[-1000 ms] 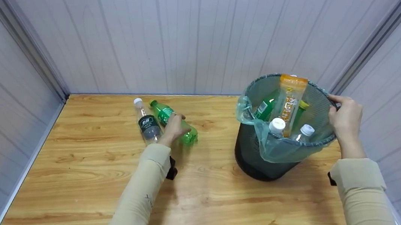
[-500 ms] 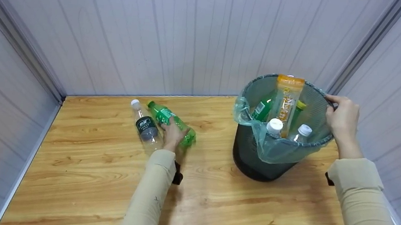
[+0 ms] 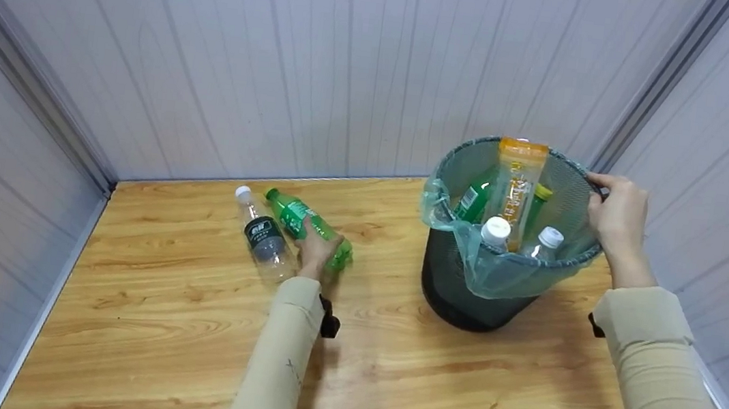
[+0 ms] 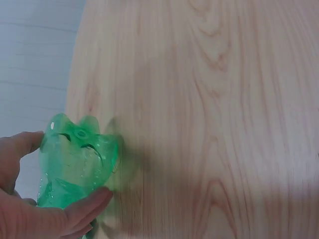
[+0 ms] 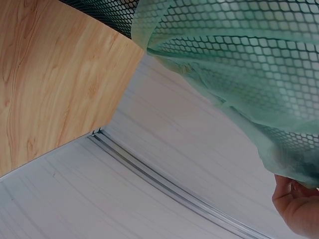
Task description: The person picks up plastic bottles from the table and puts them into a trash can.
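On the wooden table a green plastic bottle (image 3: 293,214) lies on its side, green cap away from me. My left hand (image 3: 317,246) grips it near its base. In the left wrist view the fingers and thumb lie on either side of the bottle's ridged bottom (image 4: 77,162). Close to its left lies a clear bottle (image 3: 264,240) with a white cap and a dark label. My right hand (image 3: 619,211) holds the right rim of a black mesh wastebasket (image 3: 457,290), lined with a green plastic bag (image 3: 500,275) folded over the rim.
Several bottles stand in the wastebasket, among them a tall one with an orange top (image 3: 521,150) reaching above the rim and a white-capped one (image 3: 496,232). White panel walls (image 3: 380,69) enclose the table (image 3: 169,354) at the back and both sides.
My left hand has shifted slightly on the green bottle, its fingers coming round the lower half. The right hand stays on the wastebasket's rim. The whole view has drifted a little.
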Demonstrator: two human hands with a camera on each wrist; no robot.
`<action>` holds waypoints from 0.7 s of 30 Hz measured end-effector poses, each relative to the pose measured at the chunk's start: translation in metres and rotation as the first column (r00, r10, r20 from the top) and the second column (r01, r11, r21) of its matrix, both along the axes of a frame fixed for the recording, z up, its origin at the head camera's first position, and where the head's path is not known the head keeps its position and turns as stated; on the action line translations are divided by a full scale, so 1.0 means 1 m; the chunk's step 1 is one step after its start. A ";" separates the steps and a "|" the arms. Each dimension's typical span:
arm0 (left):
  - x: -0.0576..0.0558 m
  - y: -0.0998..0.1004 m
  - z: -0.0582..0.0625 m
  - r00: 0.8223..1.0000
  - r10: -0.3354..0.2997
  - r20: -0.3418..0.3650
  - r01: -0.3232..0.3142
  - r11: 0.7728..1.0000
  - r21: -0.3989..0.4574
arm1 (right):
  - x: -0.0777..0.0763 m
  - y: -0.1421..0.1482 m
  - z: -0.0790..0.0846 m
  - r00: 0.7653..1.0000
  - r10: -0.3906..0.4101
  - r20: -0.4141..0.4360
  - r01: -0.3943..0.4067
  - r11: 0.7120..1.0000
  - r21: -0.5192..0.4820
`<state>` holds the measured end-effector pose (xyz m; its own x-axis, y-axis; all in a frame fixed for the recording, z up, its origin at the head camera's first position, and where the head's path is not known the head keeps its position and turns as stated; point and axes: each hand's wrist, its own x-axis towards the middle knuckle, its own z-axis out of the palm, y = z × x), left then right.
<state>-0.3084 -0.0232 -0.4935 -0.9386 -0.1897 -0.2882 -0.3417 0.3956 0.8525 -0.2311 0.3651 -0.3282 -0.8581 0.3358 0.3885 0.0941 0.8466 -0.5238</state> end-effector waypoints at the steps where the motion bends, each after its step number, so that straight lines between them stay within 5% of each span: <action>1: 0.000 0.000 0.001 1.000 0.009 0.006 -0.009 1.000 0.022 | 0.000 0.000 0.000 1.000 0.001 0.000 -0.001 1.000 0.001; 6: 0.000 -0.001 0.004 0.998 0.053 0.041 -0.058 0.990 0.127 | -0.001 0.000 0.002 1.000 0.000 0.013 0.000 1.000 0.003; 11: -0.002 0.000 0.010 0.992 0.073 0.107 -0.102 0.952 0.290 | -0.003 0.001 0.003 1.000 -0.004 0.016 0.004 1.000 -0.001; 14: -0.003 0.000 0.015 0.989 0.048 0.143 -0.089 0.953 0.291 | -0.004 0.001 0.002 1.000 0.001 0.018 -0.001 1.000 -0.002; 21: -0.005 0.001 0.026 0.999 0.045 0.017 -0.048 0.959 0.279 | -0.006 0.000 -0.001 1.000 0.010 -0.011 -0.010 1.000 0.007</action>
